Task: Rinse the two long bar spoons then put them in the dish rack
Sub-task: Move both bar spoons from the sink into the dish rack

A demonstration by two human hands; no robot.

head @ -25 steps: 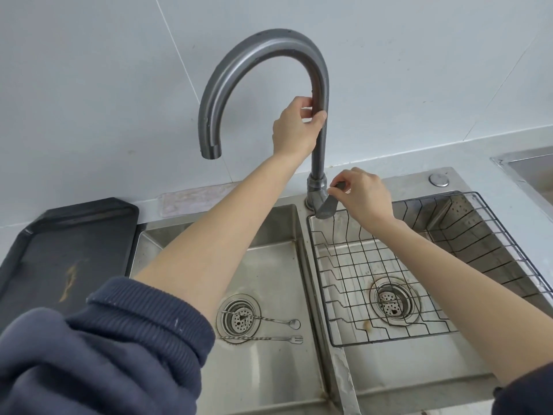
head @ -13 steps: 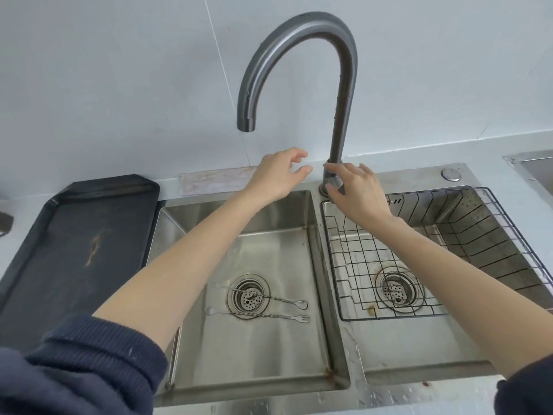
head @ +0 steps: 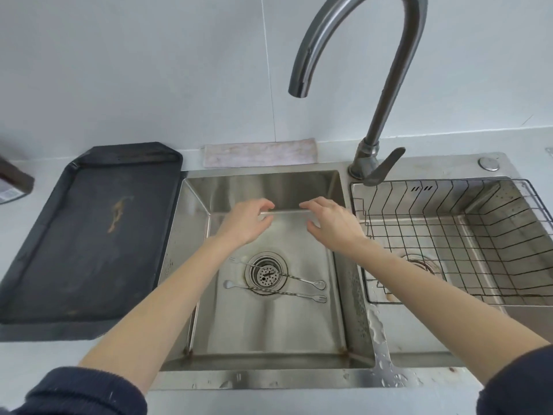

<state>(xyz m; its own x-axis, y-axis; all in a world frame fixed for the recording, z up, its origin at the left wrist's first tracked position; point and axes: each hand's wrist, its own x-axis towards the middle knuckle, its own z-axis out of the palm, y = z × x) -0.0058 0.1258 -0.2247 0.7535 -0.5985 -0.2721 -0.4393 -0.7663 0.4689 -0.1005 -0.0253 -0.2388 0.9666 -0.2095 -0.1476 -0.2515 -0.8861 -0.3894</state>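
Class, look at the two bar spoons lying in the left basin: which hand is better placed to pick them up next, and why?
Probably the left hand. It hovers open, nearer the drain that the two bar spoons lie across. The right hand, also open, sits nearer the dish rack, suiting it to receive them.

Soft, even daylight is filling the scene, brightest on the white wall (head: 134,70). The steel sink basin (head: 269,324) is giving off broad, muted reflections, and wet glare is showing on its divider. Shadows are staying faint. Wide-angle distortion is bending the dark tray (head: 74,235) and counter edges. Fine detail is looking slightly soft and smeared throughout.
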